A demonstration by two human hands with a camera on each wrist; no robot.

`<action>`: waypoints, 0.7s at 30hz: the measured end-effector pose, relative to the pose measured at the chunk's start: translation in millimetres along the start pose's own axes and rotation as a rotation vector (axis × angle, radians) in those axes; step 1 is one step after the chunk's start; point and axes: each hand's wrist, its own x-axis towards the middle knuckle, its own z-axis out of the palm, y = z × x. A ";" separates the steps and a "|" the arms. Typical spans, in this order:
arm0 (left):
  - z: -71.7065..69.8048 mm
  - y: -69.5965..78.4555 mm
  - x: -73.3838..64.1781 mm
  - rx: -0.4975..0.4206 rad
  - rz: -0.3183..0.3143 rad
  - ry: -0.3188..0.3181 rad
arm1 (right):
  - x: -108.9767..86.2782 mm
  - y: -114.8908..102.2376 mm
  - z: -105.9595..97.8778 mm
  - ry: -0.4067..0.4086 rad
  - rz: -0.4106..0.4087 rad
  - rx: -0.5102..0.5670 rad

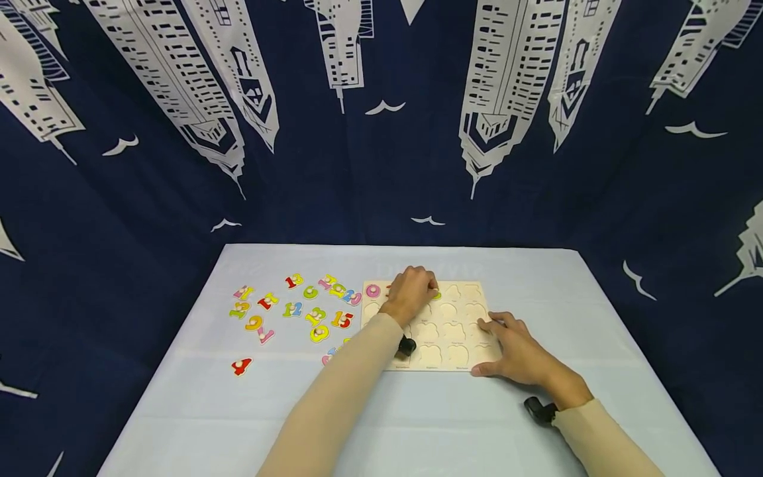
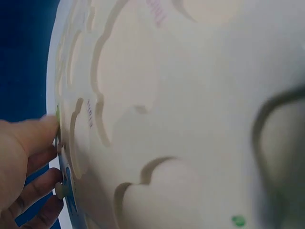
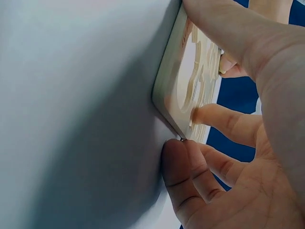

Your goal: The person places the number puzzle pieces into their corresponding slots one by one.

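Observation:
A pale wooden number puzzle board (image 1: 444, 334) with shaped recesses lies flat on the table. My left hand (image 1: 411, 291) reaches across its top row and pinches a small green puzzle piece (image 1: 437, 295), mostly hidden by the fingers. Below those fingertips, in the left wrist view, a blue piece with a knob (image 2: 61, 190) is at the board. A pink 0 piece (image 1: 373, 291) sits in the top left recess. My right hand (image 1: 518, 351) rests at the board's near right corner, thumb at the near edge, one finger (image 3: 224, 121) touching the top face.
Several colourful number pieces lie scattered left of the board, among them a red 15 (image 1: 342, 320), a yellow 0 (image 1: 319, 333) and, nearer, a red 4 (image 1: 241, 366). The white table (image 1: 429, 430) meets a dark blue patterned cloth (image 1: 357, 165) behind.

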 end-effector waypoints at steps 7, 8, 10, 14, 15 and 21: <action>8.3 -3.7 3.3 0.035 -0.013 0.029 | -1.2 -2.3 1.6 -0.009 0.009 -0.005; 8.8 -3.6 4.1 0.037 -0.013 0.029 | -1.5 -2.5 1.6 -0.008 0.007 -0.007; 1.4 0.7 1.6 0.038 -0.021 0.014 | -1.7 -2.8 1.6 -0.006 0.007 -0.009; 17.4 -6.4 9.5 0.059 -0.032 0.049 | -1.1 -4.1 1.6 -0.010 0.012 -0.005; 17.5 -6.5 9.6 0.060 -0.035 0.048 | -0.9 -4.4 1.5 -0.011 0.013 -0.008; 12.9 -8.1 7.2 0.008 -0.028 0.011 | 0.4 -5.8 1.1 -0.010 0.009 -0.016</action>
